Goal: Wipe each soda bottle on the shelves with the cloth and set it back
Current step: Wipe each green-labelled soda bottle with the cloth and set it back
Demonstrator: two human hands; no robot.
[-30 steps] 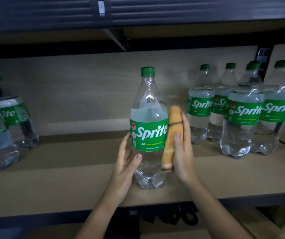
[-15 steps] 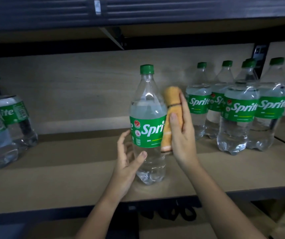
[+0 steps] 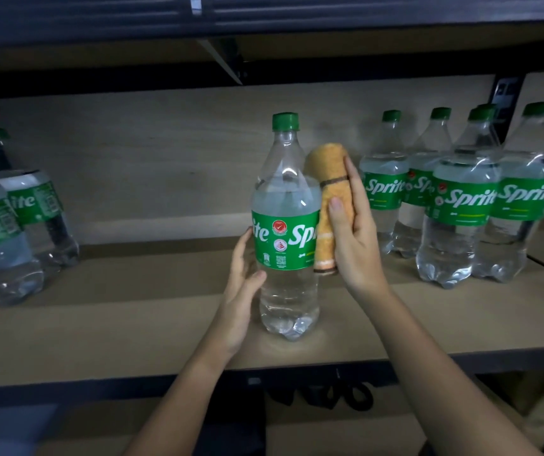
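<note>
A Sprite bottle stands upright mid-shelf. The right hand grips a folded orange cloth against its right side, fingers curled round it. The left hand touches its lower left side, fingers relaxed. More bottles stand to the right.

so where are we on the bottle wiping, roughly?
In hand: the right hand presses the folded cloth against the centre bottle, which stands on the shelf while the left hand steadies it. The right group and left bottles: wiped or not, can't tell.
</note>
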